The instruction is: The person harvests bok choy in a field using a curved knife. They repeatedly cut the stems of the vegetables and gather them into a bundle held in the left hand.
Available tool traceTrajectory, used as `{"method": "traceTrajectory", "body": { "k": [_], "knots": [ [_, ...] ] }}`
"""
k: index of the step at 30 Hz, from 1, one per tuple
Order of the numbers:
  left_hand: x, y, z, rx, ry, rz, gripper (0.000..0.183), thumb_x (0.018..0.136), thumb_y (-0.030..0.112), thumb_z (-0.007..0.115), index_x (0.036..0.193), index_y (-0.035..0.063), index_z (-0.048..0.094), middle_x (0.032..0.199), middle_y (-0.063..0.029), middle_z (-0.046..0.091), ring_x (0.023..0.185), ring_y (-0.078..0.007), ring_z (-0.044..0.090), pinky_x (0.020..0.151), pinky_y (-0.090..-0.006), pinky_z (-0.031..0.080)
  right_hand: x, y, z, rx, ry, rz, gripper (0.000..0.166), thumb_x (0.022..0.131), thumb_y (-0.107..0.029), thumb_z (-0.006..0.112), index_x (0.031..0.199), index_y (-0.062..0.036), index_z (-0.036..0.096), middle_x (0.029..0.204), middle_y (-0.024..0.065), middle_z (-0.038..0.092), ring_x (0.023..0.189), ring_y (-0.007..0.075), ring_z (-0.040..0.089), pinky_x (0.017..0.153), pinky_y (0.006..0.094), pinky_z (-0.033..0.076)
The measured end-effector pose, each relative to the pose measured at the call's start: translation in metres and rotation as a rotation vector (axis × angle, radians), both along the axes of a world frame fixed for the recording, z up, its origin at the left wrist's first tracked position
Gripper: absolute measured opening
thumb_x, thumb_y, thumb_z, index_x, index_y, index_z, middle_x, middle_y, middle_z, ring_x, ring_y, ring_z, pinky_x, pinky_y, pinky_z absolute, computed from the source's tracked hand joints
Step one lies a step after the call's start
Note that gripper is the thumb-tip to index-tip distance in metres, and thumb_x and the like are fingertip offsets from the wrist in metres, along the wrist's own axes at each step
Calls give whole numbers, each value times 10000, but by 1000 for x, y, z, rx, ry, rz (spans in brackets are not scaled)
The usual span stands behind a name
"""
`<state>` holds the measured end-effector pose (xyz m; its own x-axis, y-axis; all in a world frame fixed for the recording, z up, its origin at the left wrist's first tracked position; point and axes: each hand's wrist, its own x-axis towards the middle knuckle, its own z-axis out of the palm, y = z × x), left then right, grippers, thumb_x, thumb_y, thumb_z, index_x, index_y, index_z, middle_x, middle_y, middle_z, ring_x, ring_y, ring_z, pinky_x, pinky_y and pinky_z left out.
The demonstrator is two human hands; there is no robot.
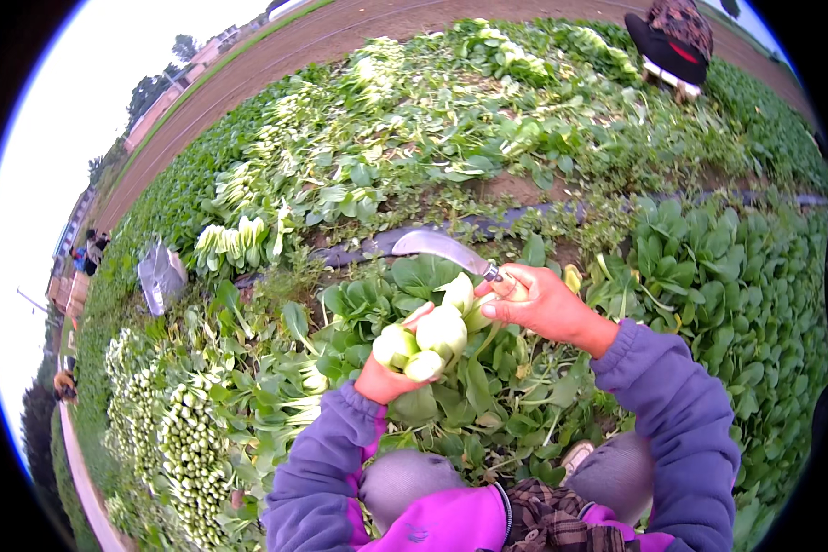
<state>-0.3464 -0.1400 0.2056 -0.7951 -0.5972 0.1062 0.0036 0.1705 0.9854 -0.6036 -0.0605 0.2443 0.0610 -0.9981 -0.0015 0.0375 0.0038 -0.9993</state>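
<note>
In my left hand [385, 378] I hold a bunch of bok choy [443, 332], with pale, bulbous bases facing me and leaves hanging away below. My right hand [548, 303] grips the wooden handle of a sickle [448, 247]. Its curved metal blade points to the left, beyond the bunch. The right thumb and fingers are also against the stalks at the bunch's right side, though whether they pinch a leaf cannot be made out. Loose green leaves [479, 407] lie on the ground under both hands, before my knees.
Cut bok choy is heaped in piles [192, 462] at the left and in rows [231, 241] farther off. Uncut plants [711, 276] grow densely on the right. A dark plastic strip [379, 243] crosses ahead. A plastic bag [162, 276] stands left; a capped person [673, 45] is at upper right.
</note>
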Motion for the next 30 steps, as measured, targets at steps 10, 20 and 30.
{"method": "traceTrajectory", "body": {
  "k": [10,20,30],
  "knots": [
    [31,6,-4,134,186,110,1019,664,58,760,1460,20,126,1395,-68,381,1258,-155,392,1040,-312,321,56,-29,16,-513,946,-345,264,791,-253,704,954,-69,606,869,96,631,781,262,631,655,349,507],
    [58,11,-14,84,112,-50,1007,656,99,792,1452,12,182,1417,-69,366,1278,-151,359,1061,-318,284,49,-29,7,-856,1122,-380,228,662,-83,732,864,-96,626,724,52,532,637,241,564,549,339,462],
    [75,15,-29,-6,52,-180,1067,611,181,838,1456,48,199,1413,-70,364,1287,-168,352,1074,-350,281,48,-24,2,-802,1145,-241,177,727,-102,683,881,-85,597,753,68,539,649,256,561,557,357,454]
  ]
}}
